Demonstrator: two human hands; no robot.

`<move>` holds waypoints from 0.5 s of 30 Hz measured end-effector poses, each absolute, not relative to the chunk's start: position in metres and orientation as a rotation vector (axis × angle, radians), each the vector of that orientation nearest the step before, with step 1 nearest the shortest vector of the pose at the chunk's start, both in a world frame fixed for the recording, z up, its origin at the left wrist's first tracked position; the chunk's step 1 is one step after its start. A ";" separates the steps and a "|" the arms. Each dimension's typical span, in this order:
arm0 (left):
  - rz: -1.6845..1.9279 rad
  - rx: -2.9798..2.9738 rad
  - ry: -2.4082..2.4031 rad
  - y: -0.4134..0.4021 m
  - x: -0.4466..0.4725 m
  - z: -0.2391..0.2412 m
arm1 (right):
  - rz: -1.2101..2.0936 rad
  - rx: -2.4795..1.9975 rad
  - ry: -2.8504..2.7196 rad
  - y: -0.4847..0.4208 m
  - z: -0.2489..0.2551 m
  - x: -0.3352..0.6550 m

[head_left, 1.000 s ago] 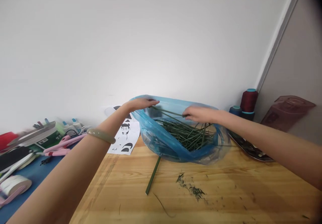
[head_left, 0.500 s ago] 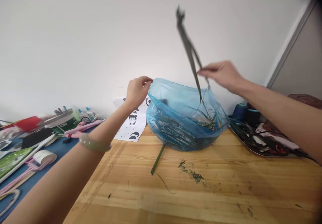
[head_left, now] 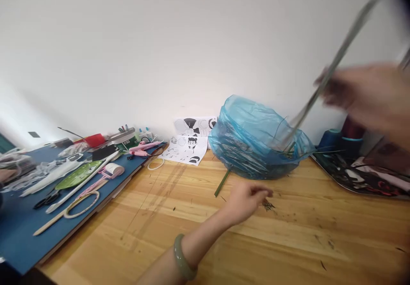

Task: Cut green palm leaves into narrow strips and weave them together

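Observation:
A blue plastic bag (head_left: 253, 144) with green grass-like strips in it sits on the wooden table (head_left: 198, 225) by the wall. My right hand (head_left: 368, 95), smeared by motion, is raised at the right and closed on a long green strip (head_left: 333, 69) that slants up from the bag. My left hand (head_left: 246, 199), with a green bangle on the wrist, hovers low over the table in front of the bag, fingers loosely curled, nothing seen in it. One green stalk (head_left: 222, 182) lies on the table under the bag's front edge.
A blue mat (head_left: 22, 229) at the left carries scissors, rings, pink tools and bottles. Printed cartoon sheets (head_left: 188, 144) lie by the wall. A metal tray (head_left: 358, 178) with clutter and thread spools (head_left: 329, 139) stand at the right. Green scraps (head_left: 269, 206) dot the wood.
My left hand let go of the bag rim and dropped to the table. My right hand swung the strip up and to the right. The view turned left.

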State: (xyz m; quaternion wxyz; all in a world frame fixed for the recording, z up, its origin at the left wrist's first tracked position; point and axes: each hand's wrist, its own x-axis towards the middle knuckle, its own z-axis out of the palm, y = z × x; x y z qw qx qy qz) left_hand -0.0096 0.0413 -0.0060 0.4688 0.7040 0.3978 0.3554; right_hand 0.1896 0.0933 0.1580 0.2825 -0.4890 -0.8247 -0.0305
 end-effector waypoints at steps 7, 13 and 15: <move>0.917 1.443 0.940 0.009 0.000 -0.025 | 0.913 -1.488 -1.811 0.024 -0.011 0.150; 0.817 1.327 0.926 0.001 0.002 -0.040 | 0.987 -1.431 -1.682 0.008 -0.044 0.140; 0.775 1.326 0.933 0.005 0.000 -0.045 | 0.954 -1.428 -1.655 0.007 -0.049 0.143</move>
